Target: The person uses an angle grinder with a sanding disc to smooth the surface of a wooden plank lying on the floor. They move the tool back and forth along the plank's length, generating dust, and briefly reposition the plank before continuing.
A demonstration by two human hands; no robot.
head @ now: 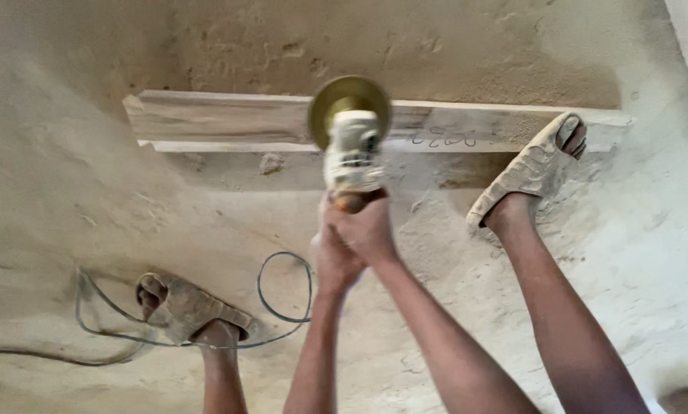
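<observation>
Bare arms and legs; dusty slide sandals [535, 165].

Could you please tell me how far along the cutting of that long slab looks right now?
Done: dust coats the ground, so some grinding has happened. In hand: both the left hand and right hand grip the angle grinder, its disc on the slab, pinned by a sandalled foot. Left: the slab looks whole.

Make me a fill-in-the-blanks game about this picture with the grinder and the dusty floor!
1. Both hands grip a grinder with a round ____ at its front.
2. The disc is over a long, flat ____.
3. The right foot in a sandal rests on the ____ end of the plank.
4. A thin grey ____ curls on the floor near the left foot.

Missing words: disc; plank; right; cable
</observation>
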